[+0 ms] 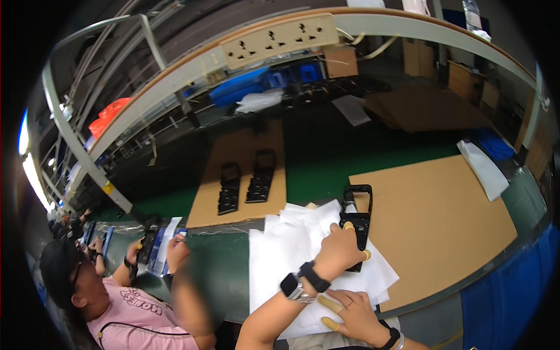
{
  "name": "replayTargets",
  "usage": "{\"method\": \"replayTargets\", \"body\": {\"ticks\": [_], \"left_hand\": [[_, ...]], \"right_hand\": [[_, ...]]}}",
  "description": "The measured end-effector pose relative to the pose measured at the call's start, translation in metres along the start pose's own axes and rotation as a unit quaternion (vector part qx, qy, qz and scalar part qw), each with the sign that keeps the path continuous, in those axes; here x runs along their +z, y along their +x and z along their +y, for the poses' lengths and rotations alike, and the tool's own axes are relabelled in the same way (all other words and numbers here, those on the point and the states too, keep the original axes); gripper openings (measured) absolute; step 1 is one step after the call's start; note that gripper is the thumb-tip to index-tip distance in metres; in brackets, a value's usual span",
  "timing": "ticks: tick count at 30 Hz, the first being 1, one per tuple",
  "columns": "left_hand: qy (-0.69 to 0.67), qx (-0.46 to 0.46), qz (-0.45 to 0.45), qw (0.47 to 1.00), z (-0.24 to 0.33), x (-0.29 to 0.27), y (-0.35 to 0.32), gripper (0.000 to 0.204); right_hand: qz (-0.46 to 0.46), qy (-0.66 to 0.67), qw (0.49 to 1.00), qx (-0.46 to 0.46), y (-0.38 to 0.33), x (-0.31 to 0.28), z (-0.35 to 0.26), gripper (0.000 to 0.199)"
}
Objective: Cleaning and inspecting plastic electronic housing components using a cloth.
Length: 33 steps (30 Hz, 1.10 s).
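My left hand point(340, 251), with yellow finger cots and a watch on the wrist, grips a long black plastic frame point(363, 221). The frame has a large opening at its far end and tilts over a stack of white sheets point(280, 256). Part of it is hidden behind my fingers. Closer to me, my right hand point(357, 318) lies low over the near edge of the sheets. Its two cot-covered fingers are apart and point left, and nothing shows between them.
A cardboard sheet point(431, 221) lies to the right, with a white foam strip point(484, 169) beyond. Two more black frames point(229, 189) rest on cardboard point(204, 169) at the far left. A co-worker in pink point(134, 312) handles parts on my left. A socket rail point(280, 38) crosses overhead.
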State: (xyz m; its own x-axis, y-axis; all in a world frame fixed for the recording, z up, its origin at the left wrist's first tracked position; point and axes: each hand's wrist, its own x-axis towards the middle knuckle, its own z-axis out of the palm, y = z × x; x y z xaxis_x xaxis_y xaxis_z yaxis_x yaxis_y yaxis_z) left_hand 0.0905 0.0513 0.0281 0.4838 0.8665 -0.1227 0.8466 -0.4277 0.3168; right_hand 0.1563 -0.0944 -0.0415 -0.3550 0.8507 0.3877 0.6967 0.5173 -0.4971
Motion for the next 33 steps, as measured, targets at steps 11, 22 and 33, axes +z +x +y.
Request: {"method": "replayTargets", "body": {"ticks": [11, 22, 33], "left_hand": [[-0.885, 0.129, 0.039, 0.445, -0.045, -0.016, -0.158, 0.093], [-0.877, 0.029, 0.116, 0.466, -0.088, 0.004, -0.191, 0.077], [-0.897, -0.04, 0.037, 0.438, -0.09, 0.007, -0.197, 0.087]], "right_hand": [[-0.036, -0.033, 0.999, -0.023, -0.007, -0.019, -0.003, 0.045], [-0.071, 0.034, 0.997, -0.015, 0.011, -0.016, 0.002, 0.039], [-0.15, 0.203, 0.958, 0.138, -0.004, -0.009, -0.004, 0.041]]}}
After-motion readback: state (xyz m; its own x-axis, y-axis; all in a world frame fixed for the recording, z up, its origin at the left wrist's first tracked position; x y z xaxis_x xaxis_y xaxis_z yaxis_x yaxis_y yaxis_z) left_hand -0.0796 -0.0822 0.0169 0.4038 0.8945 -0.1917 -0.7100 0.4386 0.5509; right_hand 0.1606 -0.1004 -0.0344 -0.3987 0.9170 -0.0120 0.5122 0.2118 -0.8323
